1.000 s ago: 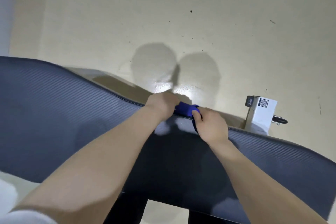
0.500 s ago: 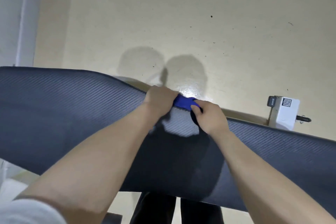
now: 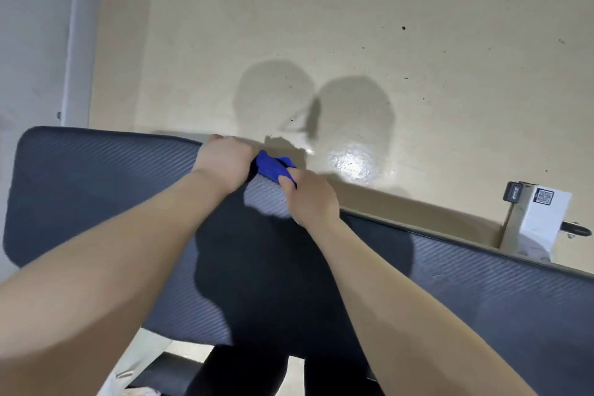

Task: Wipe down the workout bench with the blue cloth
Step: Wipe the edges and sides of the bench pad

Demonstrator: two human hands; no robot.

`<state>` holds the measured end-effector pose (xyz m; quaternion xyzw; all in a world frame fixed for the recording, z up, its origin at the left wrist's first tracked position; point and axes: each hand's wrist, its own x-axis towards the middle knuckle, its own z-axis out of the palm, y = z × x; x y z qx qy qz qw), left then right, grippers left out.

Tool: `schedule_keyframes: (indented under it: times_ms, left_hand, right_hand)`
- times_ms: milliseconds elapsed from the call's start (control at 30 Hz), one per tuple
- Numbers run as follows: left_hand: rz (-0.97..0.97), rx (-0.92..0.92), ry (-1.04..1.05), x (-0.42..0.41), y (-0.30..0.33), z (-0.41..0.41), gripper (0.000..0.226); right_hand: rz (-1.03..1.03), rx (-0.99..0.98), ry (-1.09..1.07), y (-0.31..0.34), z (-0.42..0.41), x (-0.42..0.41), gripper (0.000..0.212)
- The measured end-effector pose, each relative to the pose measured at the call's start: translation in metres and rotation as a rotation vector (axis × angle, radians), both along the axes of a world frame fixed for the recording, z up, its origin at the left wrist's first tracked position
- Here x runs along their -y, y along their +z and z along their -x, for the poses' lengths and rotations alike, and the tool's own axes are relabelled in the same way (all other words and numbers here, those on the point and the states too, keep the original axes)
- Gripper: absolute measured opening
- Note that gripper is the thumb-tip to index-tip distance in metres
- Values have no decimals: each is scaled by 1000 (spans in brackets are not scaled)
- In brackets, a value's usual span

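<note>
The workout bench (image 3: 96,190) is a long dark grey pad with a ribbed weave, running from the left across to the lower right. A bunched blue cloth (image 3: 273,167) lies on its far edge, squeezed between both hands. My left hand (image 3: 225,164) curls over the far edge and grips the cloth's left end. My right hand (image 3: 310,199) pinches the cloth's right end against the pad. Most of the cloth is hidden under the fingers.
Beyond the bench is a glossy beige floor (image 3: 353,42) with my shadow on it. A white box with a QR label (image 3: 543,222) and a black handle stands at the far right. A pale wall (image 3: 32,42) rises at the left. Black bench legs (image 3: 244,370) show below.
Both hands and the cloth have slid left along the bench's far edge; the bench's rounded left end has come into view.
</note>
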<state>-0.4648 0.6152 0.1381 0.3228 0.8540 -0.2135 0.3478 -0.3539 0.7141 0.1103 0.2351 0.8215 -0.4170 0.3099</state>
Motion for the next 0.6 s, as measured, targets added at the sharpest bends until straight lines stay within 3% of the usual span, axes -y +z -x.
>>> schedule_keyframes:
  times_ms: [200, 300, 433, 600]
  left_hand:
    - [-194, 270, -14, -27, -20, -24, 25]
    - [-257, 192, -54, -8, -22, -18, 28]
    - [-311, 44, 52, 49, -23, 26, 34]
    - [-249, -29, 167, 146, -16, 106, 35]
  right_hand:
    - [-116, 120, -84, 6, -38, -39, 28]
    - [-147, 123, -86, 11, -27, -24, 28]
    - [-111, 55, -9, 11, 31, 28, 26]
    - [-173, -105, 68, 1, 125, 118, 30]
